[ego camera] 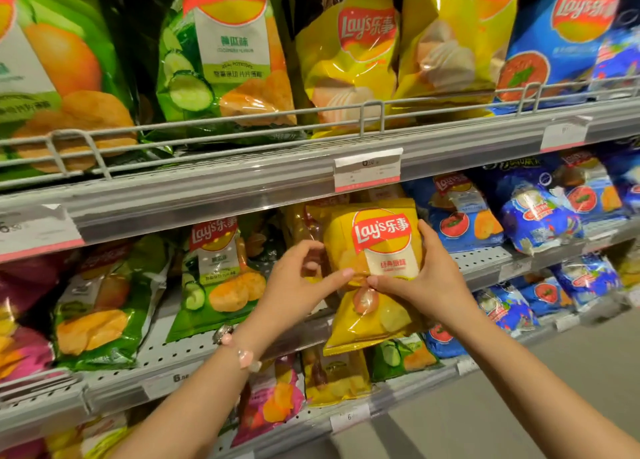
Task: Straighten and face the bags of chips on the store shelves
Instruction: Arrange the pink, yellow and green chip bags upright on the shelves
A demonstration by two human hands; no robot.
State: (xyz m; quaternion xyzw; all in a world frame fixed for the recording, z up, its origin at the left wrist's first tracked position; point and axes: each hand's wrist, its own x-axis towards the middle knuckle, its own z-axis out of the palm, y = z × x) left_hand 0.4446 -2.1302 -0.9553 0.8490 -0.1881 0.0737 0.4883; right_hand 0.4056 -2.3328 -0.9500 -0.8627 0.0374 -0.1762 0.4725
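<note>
A: How far along is the facing?

B: Partway, by the look of it. The small yellow bag (375,243) sits on the middle shelf (194,202), just below the white price tag (367,171), upright with its logo outward. The right hand (424,278) cups its right edge, thumb at the bottom seam; the left hand (298,278) has a fingertip on that same seam, its other fingers curled loosely.

A: And the neighbours?

B: Left of the yellow bag, the green cucumber bag (218,275) leans back and the next green bag (104,306) lies slumped and skewed. To its right the blue bags (519,212) are tumbled at angles. Directly below it a second yellow bag (370,316) hangs over the shelf lip. All of those likely still need straightening. Above it, the large bags behind the wire rail (242,120) stand mostly front-facing.

A: Anything unclear?

B: Whatever stands behind the yellow bag is hidden by it and by shadow. The price-tag print is too blurred to read. Bags at the left and right edges are cut off, and the lowest shelf is largely screened by the person's forearms.
</note>
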